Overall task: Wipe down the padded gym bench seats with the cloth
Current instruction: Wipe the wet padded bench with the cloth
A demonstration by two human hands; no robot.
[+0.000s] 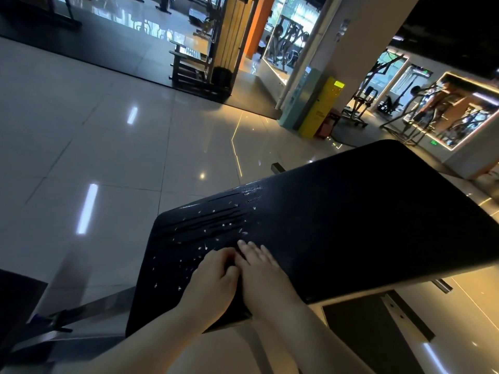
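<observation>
The fingers of the right hand [261, 271] lie straight and close together, flat on the black padded bench seat [351, 225], tips pointing to the far left. Just left of them, the fingers of the left hand [213, 279] are curled under, knuckles up, thumb tucked against the right hand's edge. The 2 hands touch side by side. A thin dark gap shows between them; whether a cloth is bunched in the left hand's curl or pressed under either palm cannot be told, since anything dark there blends with the pad.

Both hands sit on the near left part of the seat, close to its near edge, with bare forearms running back to the lower edge of the view. Just beyond the fingertips the pad carries scattered pale droplets [216, 233] and several long parallel streaks [216, 211] running toward the far right. The rest of the pad, to the right, looks dark and even.

The seat slants from near left to far right above a glossy tiled floor [108, 136] that mirrors ceiling lights. A metal frame bar [81, 311] shows at the near left, below the pad, and a dark mat [364, 338] lies under its near right side. Far off stand a yellow kiosk [321, 109] beside a white pillar [356, 49], and gym machines [410, 114] at the far right.
</observation>
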